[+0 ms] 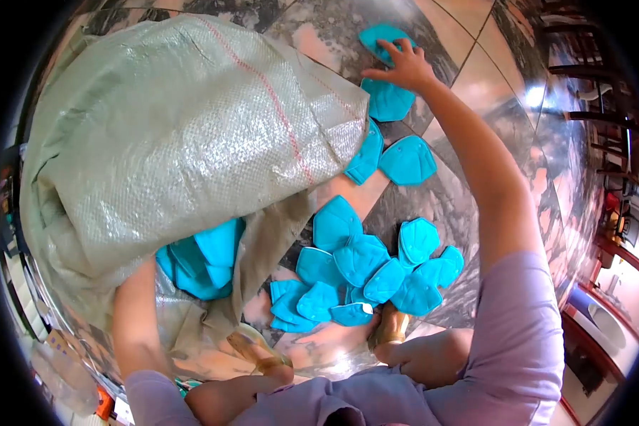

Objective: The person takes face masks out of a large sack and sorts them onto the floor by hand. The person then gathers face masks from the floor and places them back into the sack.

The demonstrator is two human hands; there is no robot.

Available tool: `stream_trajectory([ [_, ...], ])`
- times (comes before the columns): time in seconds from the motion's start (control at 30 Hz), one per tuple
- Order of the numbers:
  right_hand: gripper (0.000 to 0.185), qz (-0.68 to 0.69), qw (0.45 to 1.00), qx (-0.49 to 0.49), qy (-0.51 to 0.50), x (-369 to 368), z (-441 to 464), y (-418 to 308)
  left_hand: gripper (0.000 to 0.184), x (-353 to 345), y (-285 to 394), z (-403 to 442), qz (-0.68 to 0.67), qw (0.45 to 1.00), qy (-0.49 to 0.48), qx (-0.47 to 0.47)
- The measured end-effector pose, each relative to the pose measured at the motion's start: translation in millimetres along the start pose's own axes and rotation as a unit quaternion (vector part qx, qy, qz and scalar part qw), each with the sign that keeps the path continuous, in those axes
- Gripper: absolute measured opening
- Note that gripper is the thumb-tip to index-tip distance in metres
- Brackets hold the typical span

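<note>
A large pale woven sack (192, 128) with a red stripe lies on the left, its mouth facing down toward me. Blue-green folded pieces (202, 259) show inside the opening. My left forearm reaches into the sack, and the hand is hidden under the fabric. My right hand (402, 65) is stretched out at the top, fingers spread, over two blue-green pieces (389, 101). Two more pieces (408, 160) lie just below, one partly beside the sack's edge. Several others (362, 259) are heaped on the floor between the sack and my right arm.
The floor is patterned marble tile (451, 192). My sandalled feet (390, 328) are just below the heap. Dark wooden furniture (589, 71) stands along the right edge. A clear plastic item (64, 376) is at the lower left.
</note>
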State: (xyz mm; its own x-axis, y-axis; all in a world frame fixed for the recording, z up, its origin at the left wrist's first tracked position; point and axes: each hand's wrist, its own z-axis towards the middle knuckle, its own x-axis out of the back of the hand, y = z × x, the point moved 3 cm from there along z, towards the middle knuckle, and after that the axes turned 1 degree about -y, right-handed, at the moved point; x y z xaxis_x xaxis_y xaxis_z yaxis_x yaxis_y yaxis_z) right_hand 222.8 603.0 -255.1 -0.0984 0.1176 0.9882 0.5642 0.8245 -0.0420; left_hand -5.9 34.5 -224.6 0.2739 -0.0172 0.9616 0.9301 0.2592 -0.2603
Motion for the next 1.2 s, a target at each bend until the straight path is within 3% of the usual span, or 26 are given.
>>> stream_trajectory([
  [0.13,0.107,0.063,0.992,0.096,-0.044,-7,-88,-26,0.053,-17,-2,17,0.006,1.000,0.026,0.001],
  [0.23,0.118,0.005,0.996,0.080,-0.045,-9,-156,-79,0.054,-35,0,33,0.018,0.998,0.059,-0.002],
  [0.27,0.112,-0.004,0.998,0.069,-0.012,-12,-180,-100,0.054,-37,2,34,0.021,0.997,0.067,-0.003],
  [0.33,0.091,0.120,0.993,0.023,-0.001,-20,-212,-124,0.054,-30,5,30,0.019,0.996,0.083,0.003],
  [0.47,0.065,0.246,0.969,0.029,-0.014,-53,-245,-136,0.054,-18,14,23,-0.019,0.994,0.101,0.029],
  [0.53,0.057,0.262,0.962,0.078,-0.012,-51,-246,-129,0.052,16,32,27,-0.077,0.992,0.036,0.088],
  [0.57,0.044,0.293,0.953,0.078,-0.001,-45,-251,-126,0.050,43,45,30,-0.104,0.986,-0.014,0.132],
  [0.67,0.044,0.323,0.939,0.110,-0.049,-5,-270,-111,0.054,101,86,17,-0.186,0.950,-0.111,0.225],
  [0.73,0.047,0.398,0.900,0.119,-0.135,21,-281,-101,0.065,139,111,14,-0.197,0.965,-0.061,0.162],
  [0.8,0.050,0.463,0.857,0.118,-0.195,46,-291,-110,0.071,148,120,15,-0.300,0.948,0.018,0.106],
  [0.87,0.051,0.520,0.814,0.114,-0.232,62,-299,-132,0.066,154,112,24,-0.237,0.962,0.082,0.109],
  [0.9,0.047,0.529,0.812,0.191,-0.156,67,-297,-151,0.064,154,100,32,-0.187,0.971,0.079,0.128],
  [0.93,0.048,0.490,0.828,0.187,-0.200,69,-287,-170,0.063,155,88,45,-0.138,0.977,0.078,0.145],
  [0.97,0.045,0.381,0.882,0.199,-0.195,70,-273,-193,0.061,165,74,63,-0.102,0.976,0.131,0.140],
  [1.0,0.044,0.421,0.860,0.091,-0.275,97,-263,-220,0.059,180,62,82,-0.066,0.972,0.183,0.132],
  [1.03,0.056,0.461,0.839,0.053,-0.283,95,-245,-242,0.057,193,49,96,-0.079,0.963,0.217,0.140],
  [1.07,0.087,0.401,0.884,0.135,-0.199,83,-220,-266,0.055,207,38,108,-0.093,0.953,0.250,0.146],
  [1.1,0.117,0.439,0.873,0.127,-0.172,80,-204,-285,0.054,222,32,117,-0.090,0.936,0.313,0.133],
  [1.13,0.133,0.503,0.845,0.113,-0.142,81,-195,-299,0.052,238,28,124,-0.089,0.917,0.371,0.119],
  [1.17,0.132,0.535,0.829,0.101,-0.129,85,-189,-307,0.048,258,36,128,-0.113,0.915,0.358,0.148],
  [1.2,0.116,0.544,0.827,0.132,-0.045,96,-194,-302,0.043,268,48,127,-0.144,0.913,0.352,0.149],
])
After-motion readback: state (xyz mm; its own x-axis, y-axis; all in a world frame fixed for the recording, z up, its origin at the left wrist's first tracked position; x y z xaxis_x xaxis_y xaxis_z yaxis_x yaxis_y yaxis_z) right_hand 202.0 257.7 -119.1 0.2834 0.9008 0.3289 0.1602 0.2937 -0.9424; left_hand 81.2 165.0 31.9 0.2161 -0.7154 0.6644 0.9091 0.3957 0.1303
